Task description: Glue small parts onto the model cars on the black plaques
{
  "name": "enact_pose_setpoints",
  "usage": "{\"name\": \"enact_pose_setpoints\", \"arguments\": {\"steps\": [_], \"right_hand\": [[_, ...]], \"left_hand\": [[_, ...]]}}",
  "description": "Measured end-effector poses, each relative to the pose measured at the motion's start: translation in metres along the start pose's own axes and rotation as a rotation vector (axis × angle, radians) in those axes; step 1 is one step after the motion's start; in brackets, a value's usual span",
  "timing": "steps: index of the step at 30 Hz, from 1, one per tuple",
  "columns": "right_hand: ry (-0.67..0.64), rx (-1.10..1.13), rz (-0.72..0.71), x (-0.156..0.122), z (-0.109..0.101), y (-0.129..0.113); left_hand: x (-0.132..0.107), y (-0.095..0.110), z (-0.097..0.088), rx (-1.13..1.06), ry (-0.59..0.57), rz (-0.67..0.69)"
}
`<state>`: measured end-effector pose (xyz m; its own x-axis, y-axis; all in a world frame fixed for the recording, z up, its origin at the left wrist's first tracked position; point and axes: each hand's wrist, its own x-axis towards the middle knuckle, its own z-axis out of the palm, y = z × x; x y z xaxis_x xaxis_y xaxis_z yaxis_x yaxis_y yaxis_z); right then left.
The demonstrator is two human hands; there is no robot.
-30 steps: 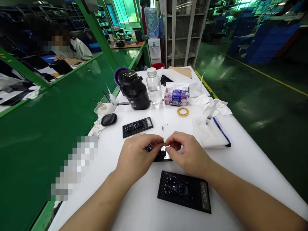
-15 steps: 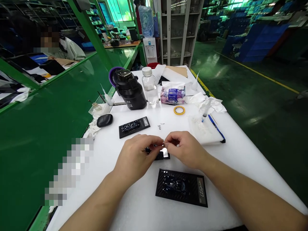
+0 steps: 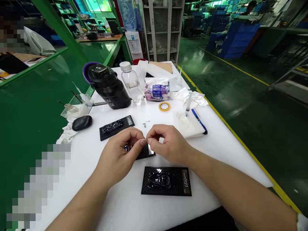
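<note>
My left hand (image 3: 119, 155) and my right hand (image 3: 167, 144) meet fingertip to fingertip over a black carbon-patterned plate (image 3: 144, 152) lying on the white table (image 3: 216, 154). Both hands are pinched closed; what sits between the fingertips is too small to make out. A second black plate with a glossy car relief (image 3: 166, 181) lies just in front of my hands. A third such plate (image 3: 116, 127) lies to the left behind them. Tiny dark wire bits (image 3: 144, 124) lie on the table beyond my fingers.
At the back stand a black jug with a purple lid (image 3: 108, 87), a clear bottle (image 3: 131, 84), a tissue pack (image 3: 157, 91), a yellow tape ring (image 3: 164, 106), a syringe on white cloth (image 3: 187, 107), a black pebble-shaped case (image 3: 82, 123). A person sits far left.
My view has swung right, so everything sits further left in frame. My hands stay pinched together over the same plate with hardly any movement.
</note>
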<state>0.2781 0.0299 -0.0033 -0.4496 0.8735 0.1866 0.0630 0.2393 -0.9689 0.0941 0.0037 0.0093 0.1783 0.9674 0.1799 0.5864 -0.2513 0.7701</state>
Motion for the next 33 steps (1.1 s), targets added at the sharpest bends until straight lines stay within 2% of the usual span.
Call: {"name": "enact_pose_setpoints", "arguments": {"steps": [7, 12, 16, 19, 23, 25, 29, 31, 33], "right_hand": [[0.025, 0.008, 0.008, 0.003, 0.000, 0.005], [0.021, -0.024, 0.028, 0.001, 0.001, 0.003], [0.044, -0.111, -0.070, -0.001, 0.003, -0.001], [0.038, -0.137, -0.137, -0.001, 0.004, -0.001], [0.079, -0.206, -0.310, -0.003, 0.007, -0.002], [0.059, -0.138, -0.246, -0.004, 0.007, -0.003], [-0.085, 0.175, 0.105, -0.003, 0.003, -0.001], [-0.101, 0.326, 0.204, 0.001, 0.001, 0.002], [-0.081, 0.452, 0.271, 0.004, 0.000, 0.005]], "left_hand": [[0.001, -0.001, 0.001, 0.017, 0.044, -0.042], [0.000, -0.001, 0.002, -0.028, -0.075, -0.067], [-0.003, 0.001, 0.003, -0.053, -0.191, -0.060], [-0.006, 0.006, 0.003, -0.088, -0.224, -0.071], [-0.009, 0.008, 0.001, -0.151, -0.241, -0.118], [-0.010, 0.006, 0.002, -0.203, -0.235, -0.124], [-0.009, 0.004, 0.005, -0.343, -0.223, -0.147], [-0.007, 0.004, 0.006, -0.283, -0.124, -0.098], [-0.006, 0.005, 0.006, -0.087, 0.053, 0.055]]}}
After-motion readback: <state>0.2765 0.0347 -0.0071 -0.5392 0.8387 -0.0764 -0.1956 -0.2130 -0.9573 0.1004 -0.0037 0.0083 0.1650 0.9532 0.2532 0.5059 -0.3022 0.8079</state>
